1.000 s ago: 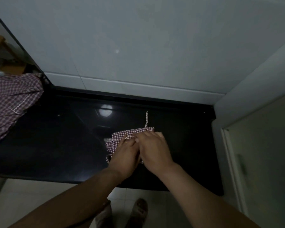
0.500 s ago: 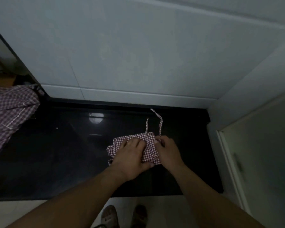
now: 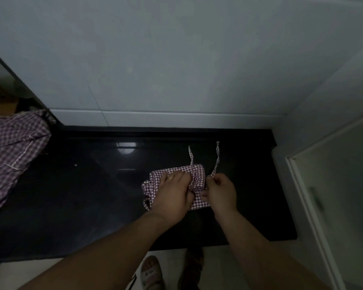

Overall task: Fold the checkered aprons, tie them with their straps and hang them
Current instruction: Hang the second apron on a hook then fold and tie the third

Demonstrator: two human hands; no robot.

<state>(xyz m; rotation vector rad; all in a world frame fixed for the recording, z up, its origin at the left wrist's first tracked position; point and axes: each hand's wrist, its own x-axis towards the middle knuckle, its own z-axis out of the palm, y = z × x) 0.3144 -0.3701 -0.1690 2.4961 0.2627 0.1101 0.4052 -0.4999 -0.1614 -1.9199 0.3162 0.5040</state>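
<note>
A small folded red-and-white checkered apron (image 3: 197, 172) lies on the black glossy counter (image 3: 92, 195). My left hand (image 3: 172, 191) presses down on the bundle and pinches its middle. My right hand (image 3: 220, 190) sits at the bundle's right edge, pinching one strap (image 3: 216, 160) that runs away toward the wall. A second strap (image 3: 190, 155) lies straight up from the bundle's top edge. Another checkered apron (image 3: 11, 151) lies unfolded in a heap at the counter's far left.
A pale tiled wall (image 3: 176, 70) rises behind the counter. To the right stand a white wall corner and a door frame (image 3: 302, 195). The counter's front edge is near me, with my feet (image 3: 153, 273) on the light floor below.
My right hand has moved off the bundle to its right side and drawn one strap out straight. My left hand stays pressed on the apron. The camera has shifted a little.
</note>
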